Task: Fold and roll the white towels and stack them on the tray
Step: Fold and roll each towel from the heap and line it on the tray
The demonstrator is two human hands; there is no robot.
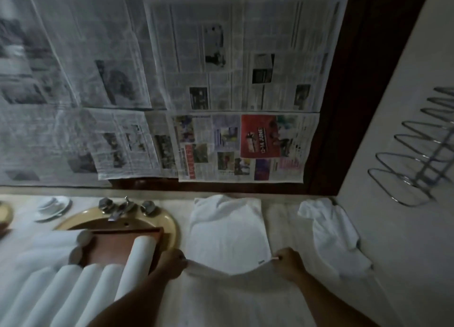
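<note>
left hand (172, 262) and right hand (290, 261) each pinch a near corner of the flat white towel (228, 233) on the counter (282, 218). left of the grip, rolled towels (81, 285) lie on the wooden tray (115, 243).

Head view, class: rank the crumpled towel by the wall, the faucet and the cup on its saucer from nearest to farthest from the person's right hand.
From the right hand:
1. Crumpled towel, just to its right by the wall.
2. Faucet, far left, behind the sink.
3. Cup on its saucer, farther left still.
</note>
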